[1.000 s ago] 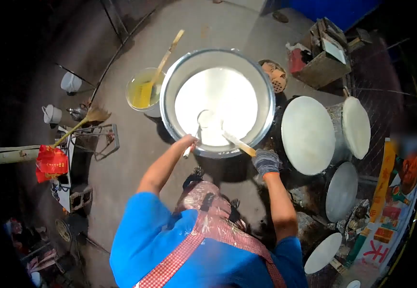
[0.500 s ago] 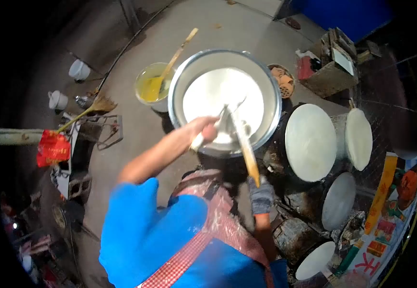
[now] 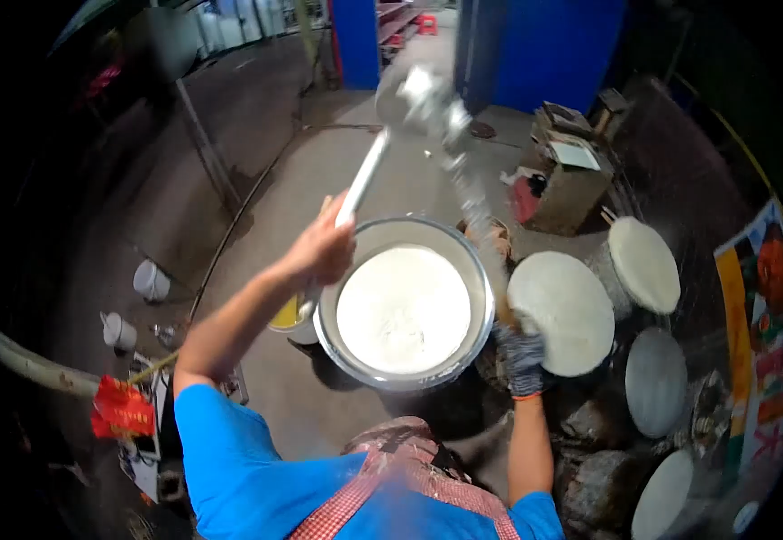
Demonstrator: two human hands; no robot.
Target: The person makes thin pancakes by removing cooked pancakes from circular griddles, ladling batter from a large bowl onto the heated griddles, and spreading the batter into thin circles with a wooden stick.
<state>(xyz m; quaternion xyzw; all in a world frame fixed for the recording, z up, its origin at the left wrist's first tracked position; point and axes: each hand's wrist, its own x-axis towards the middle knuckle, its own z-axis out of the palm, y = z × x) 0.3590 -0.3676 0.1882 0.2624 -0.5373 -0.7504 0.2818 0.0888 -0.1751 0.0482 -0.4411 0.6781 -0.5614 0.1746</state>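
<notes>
A large metal pot (image 3: 483, 310) stands in front of me with white batter (image 3: 400, 301) in it. My left hand (image 3: 324, 247), bare, is closed round the white handle of a ladle (image 3: 369, 175), raised above the pot's left side. Its round head is blurred. In its grey glove, my right hand (image 3: 519, 353) grips the lower end of a long wooden stick (image 3: 477, 202) to the right of the pot. The stick points up and away, smeared by motion, with white batter clinging to its upper part. Partly hidden behind my left forearm is a tub of yellow liquid (image 3: 285, 315).
Several round griddles stand at the right, the nearest one (image 3: 561, 315) close to my gloved hand. Beyond them are a box-like stand (image 3: 567, 184) and a printed banner (image 3: 769, 333). White buckets (image 3: 150, 281) and a red bag (image 3: 123, 407) are at the left.
Both hands have lifted the ladle and the stick up out of the pot. My left hand has moved left and away from me. The view has tilted upward, showing the blue doorway.
</notes>
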